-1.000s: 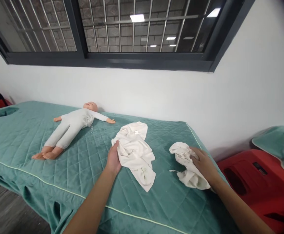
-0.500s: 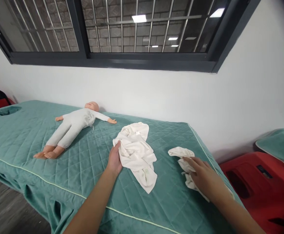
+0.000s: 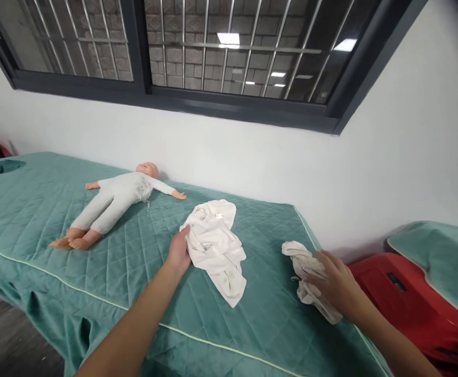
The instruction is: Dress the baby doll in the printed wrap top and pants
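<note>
A crumpled white garment (image 3: 215,241) with a small label and a faint green print lies on the green quilted bed cover. My left hand (image 3: 180,251) grips its left edge, thumb on top and the other fingers mostly hidden beneath. Farther right, my right hand (image 3: 337,285) is closed on a smaller bunched white cloth (image 3: 303,262), slightly above or on the cover; I cannot tell which. A baby doll (image 3: 124,193) in a white suit rests on its back to the left, arms spread, apart from both hands.
The green quilted cover (image 3: 142,283) drapes over the bed's front edge. A red plastic chair (image 3: 402,303) with a green cloth (image 3: 441,262) on it stands at the right. Behind the bed rises a white wall (image 3: 252,157) with a dark-framed barred window (image 3: 229,107).
My right hand has shifted a little to the right, bunching the smaller cloth and drawing it along. My left hand stays on the garment. The view has tilted slightly.
</note>
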`<state>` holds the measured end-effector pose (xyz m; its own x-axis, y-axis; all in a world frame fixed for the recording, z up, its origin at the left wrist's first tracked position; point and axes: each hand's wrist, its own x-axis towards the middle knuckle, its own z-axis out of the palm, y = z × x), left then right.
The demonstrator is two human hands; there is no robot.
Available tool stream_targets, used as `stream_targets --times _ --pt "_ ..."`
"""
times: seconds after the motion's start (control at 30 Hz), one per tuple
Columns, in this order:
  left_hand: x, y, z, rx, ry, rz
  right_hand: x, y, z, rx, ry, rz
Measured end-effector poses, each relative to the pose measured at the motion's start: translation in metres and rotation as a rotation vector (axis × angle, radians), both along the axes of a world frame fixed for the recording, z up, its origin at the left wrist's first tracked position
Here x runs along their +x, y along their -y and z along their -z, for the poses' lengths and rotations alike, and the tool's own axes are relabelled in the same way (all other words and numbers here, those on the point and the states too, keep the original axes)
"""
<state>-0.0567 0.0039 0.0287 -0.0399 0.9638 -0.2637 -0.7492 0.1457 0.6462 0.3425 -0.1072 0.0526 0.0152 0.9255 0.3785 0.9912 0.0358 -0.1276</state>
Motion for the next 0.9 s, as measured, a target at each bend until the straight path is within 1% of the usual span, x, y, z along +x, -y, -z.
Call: stream_targets --times 0.03,0.07,0.1,0.17,0.27,0.33,0.4,0.43,0.47,0.5,0.57,0.63,0.7,0.73,0.77,0.9 --pt "-0.003 -0.001 -0.01 -0.036 -0.069 -0.039 -0.007 -0.001 -0.013 0.002 0.009 -0.001" --pt "-0.005 -0.001 -0.022 -0.037 -0.157 -0.057 -0.017 -0.003 -0.026 0.007 0.003 -0.009" --pt "-0.007 0.0 -0.037 0.027 -0.24 -0.022 -0.03 -0.005 -0.04 0.015 -0.017 -0.058" --pt "-0.009 0.006 -0.074 0.23 -0.477 0.088 -0.063 -0.011 -0.069 0.014 -0.068 -0.171" --pt "-0.007 0.024 -0.139 0.654 -0.938 0.286 -0.123 -0.024 -0.114 -0.013 -0.146 -0.351" --pt "-0.004 0.039 -0.181 0.917 -1.141 0.439 -0.158 -0.035 -0.144 0.038 -0.197 -0.513" --pt "-0.001 0.055 -0.215 1.106 -1.299 0.503 -0.184 -0.044 -0.172 0.054 -0.234 -0.719" --pt "-0.001 0.061 -0.228 1.175 -1.374 0.485 -0.192 -0.047 -0.183 0.041 -0.246 -0.812" --pt "-0.001 0.067 -0.238 1.224 -1.453 0.442 -0.199 -0.049 -0.193 0.016 -0.262 -0.855" --pt "-0.003 0.072 -0.245 1.255 -1.547 0.383 -0.204 -0.05 -0.201 0.001 -0.277 -0.868" --pt "-0.01 0.078 -0.251 1.251 -1.752 0.188 -0.209 -0.047 -0.212 0.001 -0.306 -0.807" --pt "-0.02 0.081 -0.248 1.183 -1.939 -0.061 -0.21 -0.04 -0.219 0.027 -0.337 -0.711" --pt "-0.03 0.082 -0.242 1.122 -2.051 -0.269 -0.211 -0.03 -0.224 0.0 -0.398 -0.645" --pt "-0.033 0.082 -0.238 1.112 -2.085 -0.327 -0.211 -0.024 -0.226 -0.042 -0.442 -0.63" --pt "-0.036 0.083 -0.235 1.117 -2.112 -0.354 -0.212 -0.02 -0.227 -0.097 -0.492 -0.63" --pt "-0.04 0.08 -0.226 1.149 -2.168 -0.38 -0.213 -0.009 -0.229 -0.337 -0.661 -0.683"
